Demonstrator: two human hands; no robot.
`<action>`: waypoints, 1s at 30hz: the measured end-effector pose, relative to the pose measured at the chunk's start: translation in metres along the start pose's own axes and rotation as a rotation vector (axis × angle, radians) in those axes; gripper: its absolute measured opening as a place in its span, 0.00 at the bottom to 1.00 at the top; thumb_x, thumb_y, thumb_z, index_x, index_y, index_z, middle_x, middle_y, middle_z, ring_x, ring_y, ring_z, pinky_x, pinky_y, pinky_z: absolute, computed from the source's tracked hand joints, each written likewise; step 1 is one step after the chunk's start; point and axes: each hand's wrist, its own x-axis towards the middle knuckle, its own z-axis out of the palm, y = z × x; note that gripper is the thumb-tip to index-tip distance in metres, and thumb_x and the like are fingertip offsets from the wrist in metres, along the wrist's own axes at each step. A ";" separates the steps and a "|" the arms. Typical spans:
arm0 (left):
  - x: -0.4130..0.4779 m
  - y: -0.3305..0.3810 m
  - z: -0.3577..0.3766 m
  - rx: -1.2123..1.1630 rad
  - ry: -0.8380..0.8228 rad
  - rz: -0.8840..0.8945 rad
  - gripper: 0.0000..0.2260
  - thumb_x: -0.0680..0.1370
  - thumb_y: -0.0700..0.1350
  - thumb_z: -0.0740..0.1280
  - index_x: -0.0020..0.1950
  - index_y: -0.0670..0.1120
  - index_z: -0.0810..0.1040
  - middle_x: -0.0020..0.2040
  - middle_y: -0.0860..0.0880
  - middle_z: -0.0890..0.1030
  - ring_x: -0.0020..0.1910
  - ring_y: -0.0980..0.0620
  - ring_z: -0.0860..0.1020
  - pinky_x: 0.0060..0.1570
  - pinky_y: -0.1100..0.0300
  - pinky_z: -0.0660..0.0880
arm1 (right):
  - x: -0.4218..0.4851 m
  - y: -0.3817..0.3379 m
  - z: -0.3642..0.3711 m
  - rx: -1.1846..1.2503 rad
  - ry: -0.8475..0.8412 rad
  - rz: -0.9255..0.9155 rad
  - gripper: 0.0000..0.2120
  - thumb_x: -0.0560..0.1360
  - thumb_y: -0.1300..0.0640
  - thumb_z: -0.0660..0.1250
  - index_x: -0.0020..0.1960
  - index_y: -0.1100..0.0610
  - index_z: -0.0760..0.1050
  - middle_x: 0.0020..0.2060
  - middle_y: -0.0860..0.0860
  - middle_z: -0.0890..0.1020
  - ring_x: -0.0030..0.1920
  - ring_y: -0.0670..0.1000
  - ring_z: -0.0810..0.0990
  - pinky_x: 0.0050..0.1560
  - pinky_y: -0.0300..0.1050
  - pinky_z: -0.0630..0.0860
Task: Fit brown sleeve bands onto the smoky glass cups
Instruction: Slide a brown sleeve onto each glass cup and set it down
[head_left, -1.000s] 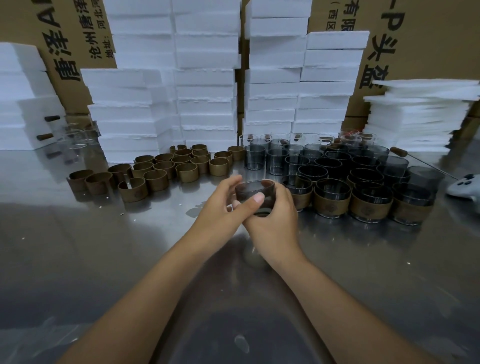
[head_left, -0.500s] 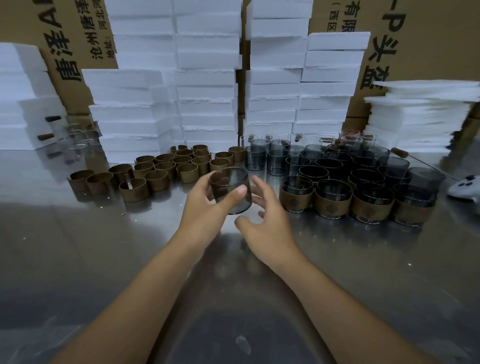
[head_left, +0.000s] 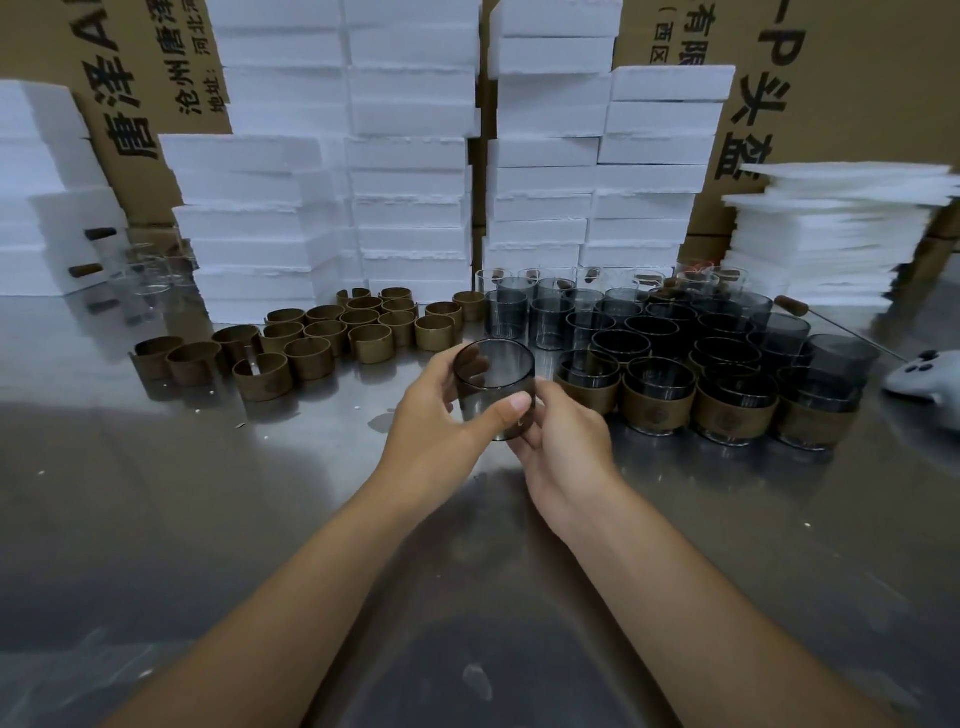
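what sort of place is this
Probably a small packing or assembly workshop: a steel table holds batches of smoky glass cups and loose brown sleeve bands, with stacked white foam blocks and printed cardboard cartons behind.

The person's left hand (head_left: 431, 415) and right hand (head_left: 569, 449) are bare, as are both slim forearms (head_left: 311, 571); the left thumbnail (head_left: 518, 402) is short.

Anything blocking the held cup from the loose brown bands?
Nothing visible. Left hand and right hand grip the bare smoky glass cup; only bare steel tabletop separates it from the nearest brown sleeve bands, up-left.
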 end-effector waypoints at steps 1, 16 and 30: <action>-0.001 0.000 0.000 -0.015 -0.004 -0.005 0.22 0.70 0.45 0.75 0.61 0.50 0.74 0.57 0.55 0.80 0.59 0.56 0.77 0.65 0.51 0.71 | 0.000 -0.001 0.000 0.026 -0.011 0.029 0.11 0.80 0.62 0.59 0.44 0.62 0.77 0.39 0.56 0.81 0.40 0.51 0.78 0.41 0.41 0.76; -0.001 0.010 -0.003 -0.178 -0.040 0.034 0.19 0.73 0.37 0.71 0.60 0.50 0.72 0.55 0.57 0.79 0.55 0.66 0.77 0.51 0.75 0.72 | -0.004 0.006 0.002 0.083 -0.378 0.383 0.35 0.76 0.30 0.48 0.55 0.58 0.78 0.51 0.58 0.85 0.54 0.52 0.83 0.52 0.50 0.78; 0.002 0.004 -0.014 0.000 -0.084 0.118 0.27 0.70 0.36 0.74 0.67 0.44 0.71 0.61 0.52 0.78 0.63 0.59 0.74 0.60 0.72 0.68 | -0.002 0.003 -0.004 0.001 -0.198 0.367 0.24 0.79 0.41 0.57 0.55 0.62 0.75 0.41 0.57 0.83 0.44 0.52 0.81 0.44 0.46 0.77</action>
